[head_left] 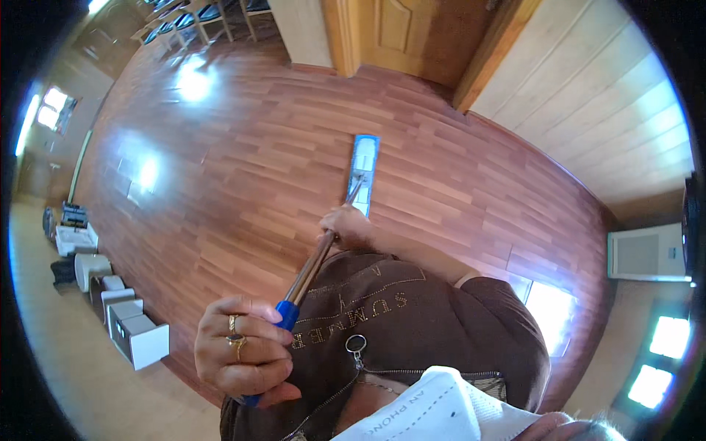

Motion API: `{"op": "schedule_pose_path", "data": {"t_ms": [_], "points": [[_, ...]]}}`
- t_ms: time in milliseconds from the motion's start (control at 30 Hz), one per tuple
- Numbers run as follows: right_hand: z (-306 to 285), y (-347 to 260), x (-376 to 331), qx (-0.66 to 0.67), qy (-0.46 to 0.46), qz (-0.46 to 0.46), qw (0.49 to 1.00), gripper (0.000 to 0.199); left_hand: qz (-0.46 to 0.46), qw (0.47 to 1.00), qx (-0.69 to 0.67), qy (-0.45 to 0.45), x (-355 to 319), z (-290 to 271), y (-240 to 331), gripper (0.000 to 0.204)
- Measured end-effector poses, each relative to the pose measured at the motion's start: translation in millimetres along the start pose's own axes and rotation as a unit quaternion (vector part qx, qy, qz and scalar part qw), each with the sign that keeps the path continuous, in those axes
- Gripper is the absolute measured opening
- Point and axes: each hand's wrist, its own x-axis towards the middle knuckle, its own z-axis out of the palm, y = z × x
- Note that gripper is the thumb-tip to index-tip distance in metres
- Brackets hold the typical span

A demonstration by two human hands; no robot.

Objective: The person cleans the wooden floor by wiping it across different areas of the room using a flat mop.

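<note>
Head view, single frame. I see the left hand point(243, 351) at about 7 o'clock in the picture, knuckles toward the camera, fingers curled together and wrapped around the blue grip point(285, 314) at the top end of the mop handle point(315, 266). Two rings sit on one finger of it. The thumb side is turned away from me, so I cannot tell how the thumb lies.

The right hand point(347, 226) sits just above centre, closed around the metal shaft farther down. Its forearm runs back toward 4 o'clock, into the brown short sleeve point(500, 309). Fingers are folded tight on the shaft; individual fingertips are not resolvable.

The handle runs from the left hand up toward 12 o'clock, tilted slightly right, past the right hand to the flat mop head point(364, 170). The mop head is a long blue-edged rectangle lying flat on the reddish wood floor point(243, 169), at about 12 o'clock from the right hand and near it.

White boxes point(136, 334) line the floor's edge at 9 o'clock. A wooden door point(401, 33) stands at 12 o'clock, and pale panelled wall point(610, 110) at 2 o'clock.
</note>
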Motion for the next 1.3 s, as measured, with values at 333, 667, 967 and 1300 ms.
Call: {"op": "schedule_pose_path", "data": {"t_ms": [333,667,967,1300], "points": [[-69.5,29.7,-150.2,-0.024,0.187,0.21,0.959,0.023,0.043,0.966,-0.25,-0.045,57.3,68.7,-84.3,0.015],[-29.9,56.3,-248.7,-0.032,0.321,0.452,0.831,0.018,-0.018,0.887,-0.378,-0.263,91.4,117.4,-149.6,0.012],[-32.6,86.4,-221.2,-0.02,0.368,0.444,0.817,0.024,0.034,0.882,-0.371,-0.29,100.6,98.0,-187.4,0.008],[-52.2,148.6,-69.0,-0.027,0.319,0.319,0.892,0.019,0.012,0.932,-0.29,-0.216,84.9,-2.0,-247.6,0.009]]}}
